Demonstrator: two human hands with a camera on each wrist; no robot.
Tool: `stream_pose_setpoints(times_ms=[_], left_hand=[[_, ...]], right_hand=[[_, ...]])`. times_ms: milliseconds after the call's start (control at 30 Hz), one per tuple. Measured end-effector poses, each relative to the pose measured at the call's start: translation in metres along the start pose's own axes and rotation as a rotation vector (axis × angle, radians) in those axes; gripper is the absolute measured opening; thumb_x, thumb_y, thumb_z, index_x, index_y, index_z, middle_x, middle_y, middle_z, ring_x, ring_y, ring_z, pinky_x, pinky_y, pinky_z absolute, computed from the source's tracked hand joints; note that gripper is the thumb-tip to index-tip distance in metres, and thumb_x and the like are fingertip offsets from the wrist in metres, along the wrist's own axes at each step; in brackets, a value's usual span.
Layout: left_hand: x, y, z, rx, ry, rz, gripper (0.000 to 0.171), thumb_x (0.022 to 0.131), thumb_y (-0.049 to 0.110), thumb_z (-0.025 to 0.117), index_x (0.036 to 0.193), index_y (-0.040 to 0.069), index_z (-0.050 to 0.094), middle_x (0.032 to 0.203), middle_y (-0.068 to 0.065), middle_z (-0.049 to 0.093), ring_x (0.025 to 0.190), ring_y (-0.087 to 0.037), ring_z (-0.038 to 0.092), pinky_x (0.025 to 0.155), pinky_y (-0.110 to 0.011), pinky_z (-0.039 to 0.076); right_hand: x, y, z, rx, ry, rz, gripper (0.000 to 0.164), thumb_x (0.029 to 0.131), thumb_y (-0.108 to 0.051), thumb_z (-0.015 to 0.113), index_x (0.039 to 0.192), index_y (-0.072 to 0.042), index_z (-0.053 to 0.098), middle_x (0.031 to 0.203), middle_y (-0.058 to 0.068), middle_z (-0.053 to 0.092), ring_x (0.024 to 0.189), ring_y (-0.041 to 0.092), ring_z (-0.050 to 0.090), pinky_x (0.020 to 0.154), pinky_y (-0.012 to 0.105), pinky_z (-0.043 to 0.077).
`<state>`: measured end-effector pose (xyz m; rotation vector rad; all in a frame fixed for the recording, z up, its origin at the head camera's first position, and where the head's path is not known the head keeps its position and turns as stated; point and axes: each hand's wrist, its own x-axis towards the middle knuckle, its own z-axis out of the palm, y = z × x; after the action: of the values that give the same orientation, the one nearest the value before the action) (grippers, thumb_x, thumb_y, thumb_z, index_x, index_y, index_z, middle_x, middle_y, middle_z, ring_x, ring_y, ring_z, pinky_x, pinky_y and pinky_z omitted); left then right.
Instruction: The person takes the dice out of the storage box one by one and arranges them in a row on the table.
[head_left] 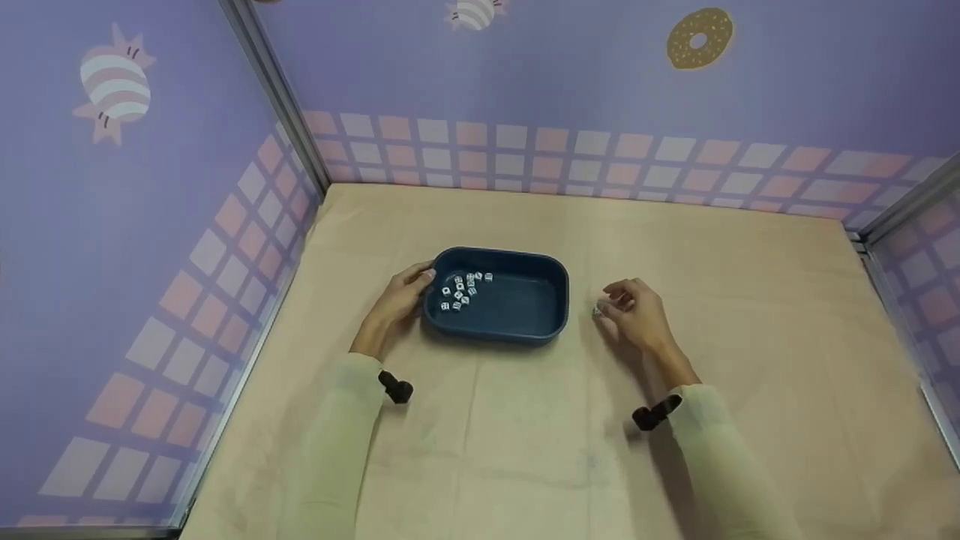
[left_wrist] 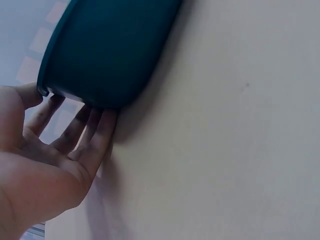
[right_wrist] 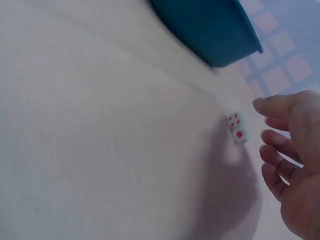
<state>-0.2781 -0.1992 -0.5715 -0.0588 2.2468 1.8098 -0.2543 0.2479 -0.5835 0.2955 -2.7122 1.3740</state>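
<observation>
A dark blue rectangular tray (head_left: 517,311) stands on the cloth, with several white dice (head_left: 459,295) gathered in its left part. My left hand (head_left: 401,296) holds the tray's left end. In the left wrist view the thumb lies at the rim and the fingers of the left hand (left_wrist: 65,145) reach under the outer wall. To the right of the tray, my right hand (head_left: 637,311) is over a white die with red dots (right_wrist: 237,128) on the cloth. The right wrist view shows a small gap between that die and the loosely bent fingers (right_wrist: 272,155).
A beige cloth (head_left: 480,450) covers the table. Behind it and on both sides stand purple panels (head_left: 570,82) with pink and white squares, joined by metal posts (head_left: 277,82). A black wrist camera (head_left: 656,414) is strapped at each sleeve.
</observation>
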Motion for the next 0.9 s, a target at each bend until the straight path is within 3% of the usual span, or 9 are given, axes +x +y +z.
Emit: stream_pose_setpoints(times_ms=[133, 300, 433, 567, 733, 900], left_hand=[[-0.001, 0.003, -0.001, 0.000, 0.022, -0.020, 0.048, 0.113, 0.033, 0.053, 0.157, 0.014, 0.052, 0.153, -0.014, 0.056, 0.124, -0.029, 0.058, 0.099, -0.040, 0.048], [-0.001, 0.004, -0.001, 0.018, 0.063, -0.009, 0.045, 0.113, 0.030, 0.054, 0.154, 0.013, 0.057, 0.154, -0.012, 0.056, 0.131, -0.025, 0.055, 0.109, -0.042, 0.044], [-0.003, 0.007, -0.002, 0.010, 0.081, -0.016, 0.043, 0.111, 0.029, 0.057, 0.151, 0.011, 0.060, 0.154, -0.012, 0.055, 0.137, -0.025, 0.052, 0.115, -0.046, 0.040], [-0.004, 0.009, -0.003, -0.019, 0.057, -0.027, 0.043, 0.111, 0.031, 0.057, 0.151, 0.014, 0.060, 0.152, -0.011, 0.057, 0.131, -0.025, 0.054, 0.106, -0.042, 0.046], [-0.003, 0.008, -0.002, -0.010, 0.049, -0.015, 0.041, 0.112, 0.029, 0.055, 0.150, 0.014, 0.059, 0.144, -0.013, 0.061, 0.118, -0.026, 0.060, 0.088, -0.035, 0.051], [0.000, 0.005, 0.002, 0.004, 0.031, 0.023, 0.042, 0.113, 0.026, 0.055, 0.151, 0.010, 0.058, 0.145, -0.014, 0.061, 0.124, -0.028, 0.063, 0.094, -0.034, 0.050]], right_hand=[[0.007, -0.020, 0.006, 0.015, 0.077, -0.065, 0.027, 0.095, -0.009, 0.080, 0.118, 0.004, 0.072, 0.109, 0.017, 0.066, 0.099, 0.032, 0.063, 0.083, 0.041, 0.051], [0.014, -0.056, 0.022, 0.077, 0.122, -0.160, 0.027, 0.095, -0.012, 0.082, 0.117, 0.001, 0.073, 0.108, 0.014, 0.067, 0.098, 0.030, 0.064, 0.081, 0.049, 0.053], [0.019, -0.090, 0.046, 0.144, 0.047, -0.222, 0.032, 0.095, -0.015, 0.083, 0.120, 0.001, 0.072, 0.109, 0.012, 0.068, 0.098, 0.029, 0.065, 0.082, 0.049, 0.055], [0.025, -0.115, 0.077, 0.129, -0.041, -0.249, 0.030, 0.095, -0.015, 0.082, 0.120, -0.001, 0.073, 0.111, 0.011, 0.068, 0.101, 0.028, 0.066, 0.087, 0.040, 0.054], [0.037, -0.125, 0.114, 0.062, -0.124, -0.248, 0.028, 0.096, -0.016, 0.081, 0.120, -0.002, 0.074, 0.112, 0.008, 0.069, 0.104, 0.022, 0.067, 0.092, 0.035, 0.056], [0.049, -0.126, 0.134, 0.041, -0.178, -0.231, 0.027, 0.095, -0.009, 0.081, 0.119, 0.002, 0.075, 0.111, 0.011, 0.069, 0.103, 0.025, 0.068, 0.091, 0.038, 0.057]])
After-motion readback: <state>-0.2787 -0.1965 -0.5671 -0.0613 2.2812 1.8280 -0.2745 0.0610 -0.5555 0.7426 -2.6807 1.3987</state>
